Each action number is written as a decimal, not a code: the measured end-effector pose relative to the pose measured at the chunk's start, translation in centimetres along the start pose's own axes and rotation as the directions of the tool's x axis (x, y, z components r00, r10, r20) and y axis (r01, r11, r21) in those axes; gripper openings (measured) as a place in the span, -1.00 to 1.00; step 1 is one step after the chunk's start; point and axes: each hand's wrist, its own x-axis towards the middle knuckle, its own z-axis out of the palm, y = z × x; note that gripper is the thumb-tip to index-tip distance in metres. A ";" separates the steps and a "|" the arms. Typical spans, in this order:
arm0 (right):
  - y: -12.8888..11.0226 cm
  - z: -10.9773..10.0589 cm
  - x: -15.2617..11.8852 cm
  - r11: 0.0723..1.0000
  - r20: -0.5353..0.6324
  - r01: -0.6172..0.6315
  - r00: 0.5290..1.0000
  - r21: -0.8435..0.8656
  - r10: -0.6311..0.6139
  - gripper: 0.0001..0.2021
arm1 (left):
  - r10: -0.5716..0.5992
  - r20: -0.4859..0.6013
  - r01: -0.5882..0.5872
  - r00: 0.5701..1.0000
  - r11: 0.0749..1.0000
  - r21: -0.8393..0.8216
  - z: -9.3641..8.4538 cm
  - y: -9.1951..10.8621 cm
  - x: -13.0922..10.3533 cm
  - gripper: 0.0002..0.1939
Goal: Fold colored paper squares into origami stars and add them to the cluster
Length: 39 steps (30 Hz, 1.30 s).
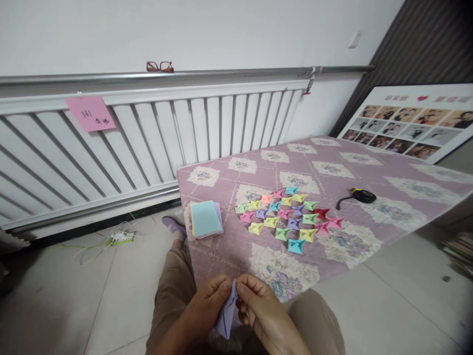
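A folded sheet of purple origami paper is held above my lap, close to the table's near edge. My left hand pinches its upper left side between thumb and fingers. On the other side, my right hand pinches the top right corner, fingers curled. Part of the paper's lower right is hidden behind my right hand. Beyond my hands, several small folded paper pieces in many colours stand in rough rows on the tablecloth. A stack of square coloured paper, light blue on top, lies at the left.
The table wears a purple floral cloth. A black object with a cord lies at its right. A photo board leans at the back right. Eyeglasses rest on the pipe above a white radiator. A power strip sits on the floor.
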 end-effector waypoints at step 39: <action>0.0 -0.4 0.5 0.681 0.056 0.333 0.917 -0.653 -0.395 -0.74 | 0.302 -0.172 -0.194 0.937 0.865 0.463 0.4 1.0 1.5 -0.75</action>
